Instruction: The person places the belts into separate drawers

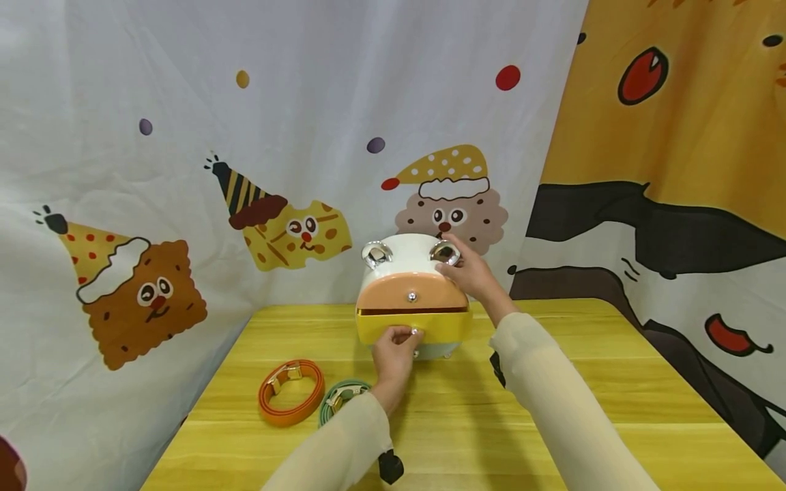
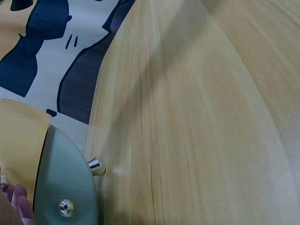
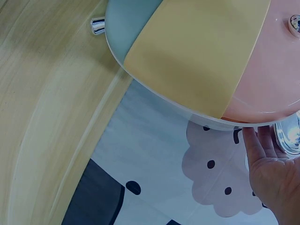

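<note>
A small rounded chest of drawers (image 1: 424, 254) with a white shell and two silver dome eyes stands on the table. Its yellow drawer (image 1: 374, 329) sits a little forward, with a dark gap above, below an orange drawer (image 1: 381, 292) and above a grey-green one (image 2: 70, 178). My left hand (image 1: 394, 358) pinches the yellow drawer's silver knob (image 1: 415, 332). Around the right silver eye (image 1: 445, 251) rests my right hand (image 1: 473, 273), thumb below it and fingers against the shell. The right wrist view shows those fingers (image 3: 254, 146) fairly straight at the chest's rim.
Left of the chest, a coiled orange belt (image 1: 264, 402) and a coiled green belt (image 1: 327, 402) lie on the wooden table (image 1: 552, 409). My left sleeve partly covers the green belt. A cartoon-printed curtain (image 1: 307, 123) hangs behind the table.
</note>
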A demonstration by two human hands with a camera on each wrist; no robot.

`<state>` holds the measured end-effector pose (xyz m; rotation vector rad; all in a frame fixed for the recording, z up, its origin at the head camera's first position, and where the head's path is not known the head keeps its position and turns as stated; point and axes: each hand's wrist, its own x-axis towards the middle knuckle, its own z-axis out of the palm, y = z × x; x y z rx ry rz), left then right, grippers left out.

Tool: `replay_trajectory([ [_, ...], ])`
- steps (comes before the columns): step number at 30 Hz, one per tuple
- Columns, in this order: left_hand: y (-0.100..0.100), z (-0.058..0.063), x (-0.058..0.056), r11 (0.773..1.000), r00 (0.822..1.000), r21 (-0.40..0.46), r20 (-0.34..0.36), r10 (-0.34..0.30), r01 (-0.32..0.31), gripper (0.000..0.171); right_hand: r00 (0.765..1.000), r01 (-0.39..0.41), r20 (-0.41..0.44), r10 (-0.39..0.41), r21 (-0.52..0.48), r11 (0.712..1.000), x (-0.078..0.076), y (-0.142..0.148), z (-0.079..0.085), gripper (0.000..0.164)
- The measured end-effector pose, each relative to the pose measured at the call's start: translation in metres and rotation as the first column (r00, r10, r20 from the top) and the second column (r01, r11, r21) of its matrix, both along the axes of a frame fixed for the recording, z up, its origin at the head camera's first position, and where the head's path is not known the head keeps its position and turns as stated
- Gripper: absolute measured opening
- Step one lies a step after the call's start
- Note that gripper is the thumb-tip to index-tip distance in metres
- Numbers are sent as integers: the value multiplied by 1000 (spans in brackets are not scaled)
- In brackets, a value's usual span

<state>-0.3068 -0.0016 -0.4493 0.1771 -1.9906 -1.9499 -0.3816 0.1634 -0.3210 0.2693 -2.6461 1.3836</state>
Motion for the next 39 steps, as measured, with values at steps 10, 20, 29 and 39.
replay_trajectory([
  [10, -5, 3, 12, 998, 998, 13, 7, -66, 66, 17, 1000, -6, 1, 6, -8, 1000, 0, 0, 1, 68],
  [20, -10, 4, 26, 993, 993, 11, 21, -116, 116, 16, 1000, -14, 1, 14, -18, 1000, 0, 1, 2, 68],
  [29, -12, 4, 34, 989, 988, 26, 44, -150, 149, 16, 1000, -21, -4, 21, -17, 1000, 0, 2, 1, 68],
  [39, -11, 7, 47, 988, 987, 13, 51, -152, 151, 14, 1000, -19, 1, 19, -7, 1000, 0, 2, 0, 68],
])
